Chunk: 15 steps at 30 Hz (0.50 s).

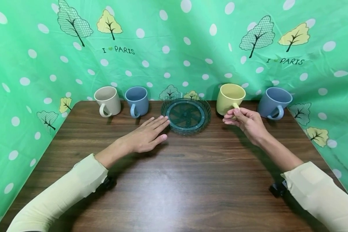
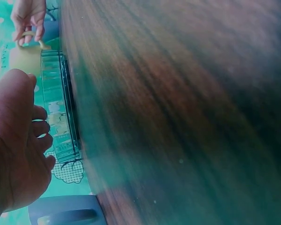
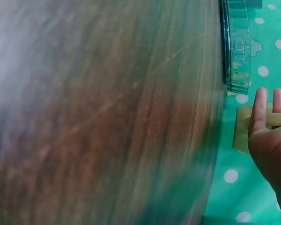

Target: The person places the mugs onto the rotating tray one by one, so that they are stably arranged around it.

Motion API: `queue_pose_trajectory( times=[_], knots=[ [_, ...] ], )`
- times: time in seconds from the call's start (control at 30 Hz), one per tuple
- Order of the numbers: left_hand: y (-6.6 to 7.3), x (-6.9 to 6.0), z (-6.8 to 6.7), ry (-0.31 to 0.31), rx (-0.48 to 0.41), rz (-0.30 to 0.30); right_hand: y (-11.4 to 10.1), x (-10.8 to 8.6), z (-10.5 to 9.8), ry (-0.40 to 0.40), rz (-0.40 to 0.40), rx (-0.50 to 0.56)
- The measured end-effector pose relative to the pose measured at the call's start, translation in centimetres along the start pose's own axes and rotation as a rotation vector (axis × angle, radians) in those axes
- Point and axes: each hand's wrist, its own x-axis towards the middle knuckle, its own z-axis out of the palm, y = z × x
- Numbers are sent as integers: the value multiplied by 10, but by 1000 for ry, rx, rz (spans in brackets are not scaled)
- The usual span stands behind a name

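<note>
My right hand [image 1: 247,125] pinches the handle of a yellow mug [image 1: 227,98] between thumb and fingers. The mug stands upright; in the right wrist view, green cloth shows between the yellow mug [image 3: 242,124] and the tabletop, so it appears slightly raised. My left hand [image 1: 145,135] has its fingers extended, with the fingertips at the left rim of a round, clear teal dish [image 1: 187,127]. Whether they touch the rim I cannot tell. From the left wrist, the dish [image 2: 56,103] is seen edge-on beyond the left hand [image 2: 18,136].
A beige mug [image 1: 107,98] and a blue mug [image 1: 139,100] stand at the back left of the wooden table [image 1: 174,187]. Another blue mug [image 1: 275,100] is at the back right, close to my right hand. Green patterned cloth [image 1: 174,38] hangs behind.
</note>
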Motion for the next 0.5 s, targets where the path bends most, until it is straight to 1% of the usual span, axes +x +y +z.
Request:
queue_pose_trajectory(
  times=[0.23, 0.5],
  knots=[
    [-2, 1, 0, 0, 0, -5, -3, 3, 5, -12, -25, 36],
    [-3, 2, 2, 14, -13, 16, -5, 4, 9, -45, -53, 51]
  ],
)
